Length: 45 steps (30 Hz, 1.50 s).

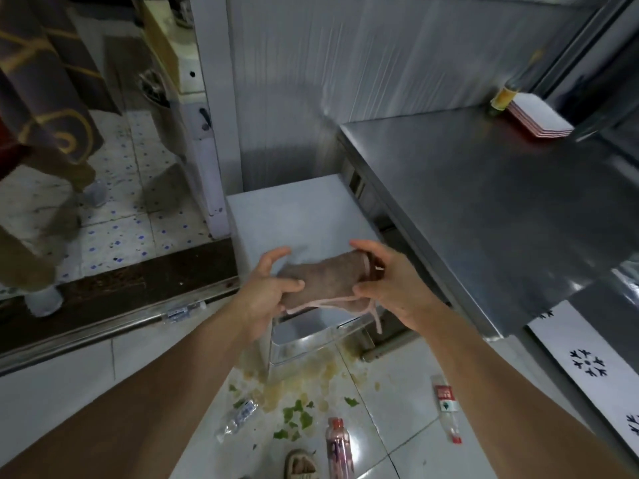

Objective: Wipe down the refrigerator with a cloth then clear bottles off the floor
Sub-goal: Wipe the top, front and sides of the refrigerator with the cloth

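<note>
Steel fills my right side: a long stainless counter runs toward the corrugated metal wall, and at its far corner I see a stack of white trays with red edges beside a yellow-labelled bottle. Against the counter's left end stands the small white refrigerator, its flat top facing me. Below it the white tiled floor is smeared with yellowish spill and scattered green leaf scraps. Past a metal door threshold on my left, another person's legs in tan trousers stand on speckled tile.

Both my hands hold the brown cloth in the air above the refrigerator's front edge; I cannot tell if it touches the top. My left hand grips its left end, thumb curled over the fabric. My right hand clasps the right end, fingers curved round it, a pale hem dangling beneath.

3 bottles lie on the floor: a crushed clear bottle, a pink bottle and a clear red-labelled bottle.
</note>
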### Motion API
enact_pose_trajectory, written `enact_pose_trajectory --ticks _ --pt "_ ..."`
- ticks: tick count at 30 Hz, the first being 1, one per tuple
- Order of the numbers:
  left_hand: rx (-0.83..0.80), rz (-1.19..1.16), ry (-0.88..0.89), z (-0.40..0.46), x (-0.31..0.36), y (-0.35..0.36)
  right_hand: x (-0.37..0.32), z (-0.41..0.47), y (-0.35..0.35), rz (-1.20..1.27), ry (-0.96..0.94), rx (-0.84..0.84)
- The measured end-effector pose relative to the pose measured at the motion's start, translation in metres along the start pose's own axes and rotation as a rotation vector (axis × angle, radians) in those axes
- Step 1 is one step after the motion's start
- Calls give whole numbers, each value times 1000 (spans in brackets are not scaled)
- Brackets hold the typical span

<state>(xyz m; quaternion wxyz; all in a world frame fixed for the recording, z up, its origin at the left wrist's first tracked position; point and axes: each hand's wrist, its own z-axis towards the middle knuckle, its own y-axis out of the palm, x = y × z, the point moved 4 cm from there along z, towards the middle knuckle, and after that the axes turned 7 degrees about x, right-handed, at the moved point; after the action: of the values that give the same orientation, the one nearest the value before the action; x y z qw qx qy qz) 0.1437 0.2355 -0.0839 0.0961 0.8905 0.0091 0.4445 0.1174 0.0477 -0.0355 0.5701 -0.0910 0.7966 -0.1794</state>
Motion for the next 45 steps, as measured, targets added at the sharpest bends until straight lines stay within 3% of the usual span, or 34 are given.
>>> enact_pose_trajectory --ticks 2,4,7,10,13,17,20,22,24,26,29,38,42,45 --pt "58 263 116 1 5 8 4 -4 -11 -344 -106 64" --pt "129 548 260 1 6 20 13 -7 -17 -519 -156 125" --pt "186 914 428 4 -1 39 38 -3 -26 -618 -94 146" --pt "173 1096 418 20 -14 56 66 4 -41 -541 15 112" --pt "89 1057 312 49 -20 74 89 19 -62 -461 87 181" --pt "177 921 355 91 -13 101 113 50 -73 -389 113 295" --pt "178 899 377 113 -14 110 130 62 -64 -728 134 341" --pt "201 1079 431 121 -16 105 132 65 -57 -970 -22 405" --pt "224 1238 497 125 -21 96 129 74 -45 -950 -277 331" --pt "242 1339 557 129 -26 88 130 88 -31 -900 -469 127" --pt "239 1384 622 135 -31 81 133 104 -14 -884 -559 -84" --pt "234 1511 674 167 -23 72 161 72 -24 -1159 -374 119" --pt "220 1516 675 190 -16 67 154 106 -9 -1199 -310 70" --pt "193 1480 760 196 -15 62 135 151 -2 -1229 -284 169"
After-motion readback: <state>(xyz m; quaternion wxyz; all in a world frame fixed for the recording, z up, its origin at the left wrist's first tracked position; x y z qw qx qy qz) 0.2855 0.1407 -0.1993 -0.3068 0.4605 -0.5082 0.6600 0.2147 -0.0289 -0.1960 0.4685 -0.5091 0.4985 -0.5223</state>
